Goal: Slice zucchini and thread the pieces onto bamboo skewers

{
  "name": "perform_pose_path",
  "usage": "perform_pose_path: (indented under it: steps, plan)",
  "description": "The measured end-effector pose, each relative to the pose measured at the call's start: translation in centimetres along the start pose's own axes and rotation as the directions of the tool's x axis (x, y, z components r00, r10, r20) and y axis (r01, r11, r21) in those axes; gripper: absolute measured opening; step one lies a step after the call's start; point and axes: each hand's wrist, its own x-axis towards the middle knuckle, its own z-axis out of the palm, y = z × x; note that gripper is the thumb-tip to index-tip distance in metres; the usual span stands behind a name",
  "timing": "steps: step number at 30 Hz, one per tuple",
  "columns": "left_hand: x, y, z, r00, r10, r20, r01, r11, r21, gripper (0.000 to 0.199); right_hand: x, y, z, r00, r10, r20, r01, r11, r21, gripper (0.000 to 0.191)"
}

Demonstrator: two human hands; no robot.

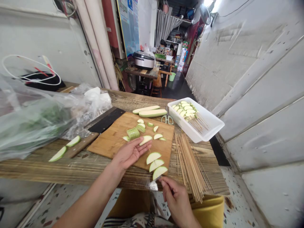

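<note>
My right hand (pixel 177 196) grips the near end of a thin bamboo skewer. Three half-moon zucchini slices (pixel 156 165) are threaded along it, pale inside with green skin. Over the cutting board (pixel 108 144), my left hand (pixel 129 153) has one more zucchini slice (pixel 145 140) at its fingertips, close to the skewer's far tip. Behind that hand lie a cut stack of zucchini (pixel 133 133) and several loose slices (pixel 158 136). Two long zucchini pieces (pixel 153 113) rest past the board's far edge.
Right of the board is a bundle of bamboo skewers (pixel 191 167). A white tub (pixel 210 126) behind it contains finished zucchini skewers (pixel 187 110). Scissors (pixel 167 119) lie beside the tub. A wooden-handled cleaver (pixel 108 120) and a plastic bag of greens (pixel 40 117) are at left.
</note>
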Motion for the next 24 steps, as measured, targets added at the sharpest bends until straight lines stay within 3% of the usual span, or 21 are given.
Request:
perform_pose_path:
  steps: [24]
  plan:
    - [-0.41, -0.97, 0.22, 0.995, 0.102, 0.016, -0.102, 0.993, 0.051, 0.009, -0.33, 0.24, 0.3, 1.0, 0.026, -0.012, -0.025, 0.998, 0.052, 0.029]
